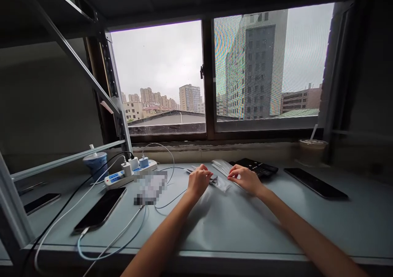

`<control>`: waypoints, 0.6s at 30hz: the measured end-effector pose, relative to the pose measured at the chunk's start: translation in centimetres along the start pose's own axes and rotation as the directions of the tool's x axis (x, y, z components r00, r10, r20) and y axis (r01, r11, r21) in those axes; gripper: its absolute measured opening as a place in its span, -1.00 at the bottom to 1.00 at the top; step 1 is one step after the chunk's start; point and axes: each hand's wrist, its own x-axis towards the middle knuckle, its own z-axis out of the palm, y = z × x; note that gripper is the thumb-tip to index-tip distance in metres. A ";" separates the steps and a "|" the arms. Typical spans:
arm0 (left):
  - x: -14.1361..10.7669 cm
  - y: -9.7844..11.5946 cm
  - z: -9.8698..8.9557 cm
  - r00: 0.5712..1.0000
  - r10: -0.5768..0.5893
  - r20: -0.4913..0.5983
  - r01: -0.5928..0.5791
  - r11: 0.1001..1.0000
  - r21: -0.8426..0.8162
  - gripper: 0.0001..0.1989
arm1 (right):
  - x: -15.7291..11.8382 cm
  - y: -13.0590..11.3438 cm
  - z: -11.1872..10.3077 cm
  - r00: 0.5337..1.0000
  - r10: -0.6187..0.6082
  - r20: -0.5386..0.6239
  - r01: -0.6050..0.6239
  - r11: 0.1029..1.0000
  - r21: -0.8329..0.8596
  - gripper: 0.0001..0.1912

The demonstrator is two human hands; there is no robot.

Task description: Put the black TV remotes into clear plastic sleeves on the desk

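On smooth tbl, hands nr crinkly clear plastic, prob. a bag.

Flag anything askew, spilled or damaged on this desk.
Nothing looks spilled or visibly damaged. The one untidy spot is at the left: charging cables cross loosely around the plugged-in phone and droop over the desk's front edge, where they might snag.

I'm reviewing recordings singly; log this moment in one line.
left hand: near clear plastic | right hand: same | grips: unclear | cabled phone: on desk
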 end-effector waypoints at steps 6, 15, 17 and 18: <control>-0.2 0.4 -0.1 0.999 0.041 0.020 -0.041 0.999 0.004 -0.74 | -0.2 -0.2 -0.4 0.999 -0.006 0.035 0.007 1.000 -0.020 -0.85; -0.3 0.3 -0.2 0.999 0.001 0.042 -0.001 1.000 0.000 -0.84 | -0.3 0.1 0.0 0.992 -0.028 0.127 0.031 0.999 -0.024 -0.91; -0.3 0.4 -0.2 0.999 0.006 0.033 -0.006 1.000 -0.004 -0.81 | -0.2 0.1 0.1 0.990 -0.030 0.135 0.032 0.999 -0.010 -0.89; -0.3 0.4 -0.1 0.999 0.015 0.036 -0.015 1.000 -0.005 -0.81 | -0.2 0.1 0.2 0.991 -0.030 0.134 0.031 1.000 -0.003 -0.87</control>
